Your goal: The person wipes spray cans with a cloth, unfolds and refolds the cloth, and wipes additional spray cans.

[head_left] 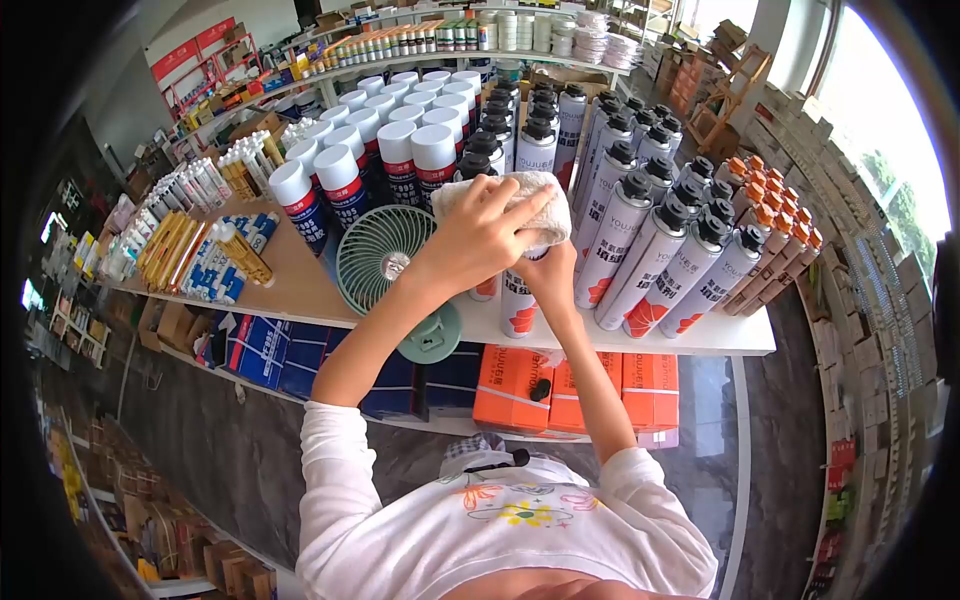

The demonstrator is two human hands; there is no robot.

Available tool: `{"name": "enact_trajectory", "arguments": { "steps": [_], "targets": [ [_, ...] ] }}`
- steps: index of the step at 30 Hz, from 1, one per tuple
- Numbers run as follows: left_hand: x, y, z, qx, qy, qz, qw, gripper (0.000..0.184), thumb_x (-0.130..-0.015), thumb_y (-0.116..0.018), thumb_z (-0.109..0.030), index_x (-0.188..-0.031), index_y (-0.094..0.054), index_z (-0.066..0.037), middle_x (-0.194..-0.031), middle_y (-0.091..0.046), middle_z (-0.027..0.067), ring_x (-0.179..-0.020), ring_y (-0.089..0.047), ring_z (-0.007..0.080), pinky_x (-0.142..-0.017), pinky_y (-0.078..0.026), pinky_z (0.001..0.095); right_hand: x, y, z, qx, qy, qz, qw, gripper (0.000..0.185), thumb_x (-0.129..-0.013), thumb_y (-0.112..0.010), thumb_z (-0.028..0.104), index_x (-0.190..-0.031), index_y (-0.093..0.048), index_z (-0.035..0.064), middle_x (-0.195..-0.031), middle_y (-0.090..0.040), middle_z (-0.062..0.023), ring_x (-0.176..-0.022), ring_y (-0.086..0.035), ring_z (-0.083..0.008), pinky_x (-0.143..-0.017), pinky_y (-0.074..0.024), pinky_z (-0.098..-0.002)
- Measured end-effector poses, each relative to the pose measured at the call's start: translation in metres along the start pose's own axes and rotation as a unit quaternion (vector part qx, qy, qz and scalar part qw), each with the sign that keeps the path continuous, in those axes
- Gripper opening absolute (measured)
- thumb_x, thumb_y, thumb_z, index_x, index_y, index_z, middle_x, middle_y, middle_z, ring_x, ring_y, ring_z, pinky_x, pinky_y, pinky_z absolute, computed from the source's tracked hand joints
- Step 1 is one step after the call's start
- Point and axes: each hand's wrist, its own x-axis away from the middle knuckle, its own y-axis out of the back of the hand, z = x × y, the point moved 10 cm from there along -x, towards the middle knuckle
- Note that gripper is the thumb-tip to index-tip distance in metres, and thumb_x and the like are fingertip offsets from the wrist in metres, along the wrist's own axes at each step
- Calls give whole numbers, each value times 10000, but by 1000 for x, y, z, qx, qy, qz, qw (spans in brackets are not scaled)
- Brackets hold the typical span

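Observation:
A white cloth (548, 205) covers the top of a white can with a red pattern (519, 300), which stands upright at the shelf's front edge. My left hand (485, 235) is closed on the cloth from above, fingers bent over it. Just below the cloth, my right hand (550, 270) is wrapped round the can's upper part; some of its fingers are hidden. A green fan (388, 262) stands left of the can, under my left forearm. Close on the right are rows of similar cans with black caps (612, 240).
White-capped blue and red cans (340, 180) stand behind the fan. Gold tubes (175, 250) lie at the left, and orange-capped tubes (775, 220) stand at the right. Orange boxes (512, 385) and blue boxes (300, 355) sit on the lower shelf.

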Motion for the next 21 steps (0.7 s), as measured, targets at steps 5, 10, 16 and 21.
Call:
{"name": "enact_trajectory", "arguments": {
  "steps": [5, 10, 16, 21],
  "targets": [
    [-13, -2, -3, -19, 55, 9, 998, 232, -733, -670, -93, -949, -756, -105, -1278, -618, 49, -1044, -545, 262, -896, -432, 389, 5, -4, -14, 4, -25, 12, 1000, 707, -685, -818, 125, -1306, -501, 13, -1169, -642, -179, -1072, -648, -313, -893, -508, -389],
    [-24, -24, 26, 53, 140, 53, 987, 342, -690, -633, -19, -1013, -730, -75, -1176, -651, 75, -1027, -545, 282, -844, -450, 388, 0, 4, 6, -16, -35, 8, 999, 741, -700, -833, 168, -1311, -447, 3, -1092, -668, -188, -999, -675, -289, -846, -526, -378],
    [3, -21, 41, 188, 202, -29, 961, 401, -694, -640, 46, -1081, -713, -26, -1253, -627, 97, -981, -527, 295, -945, -459, 382, 0, 1, -2, -32, -44, 1, 999, 716, -690, -835, 172, -1281, -460, 20, -1075, -676, -203, -995, -690, -283, -829, -536, -376],
    [5, -11, 23, 114, 185, -48, 975, 380, -661, -660, 34, -1028, -729, -32, -1302, -615, 70, -973, -531, 266, -891, -458, 370, 2, 1, -1, -49, -34, 6, 998, 701, -684, -834, 163, -1266, -468, 24, -1077, -670, -206, -996, -688, -297, -824, -537, -385]
  ]
}}
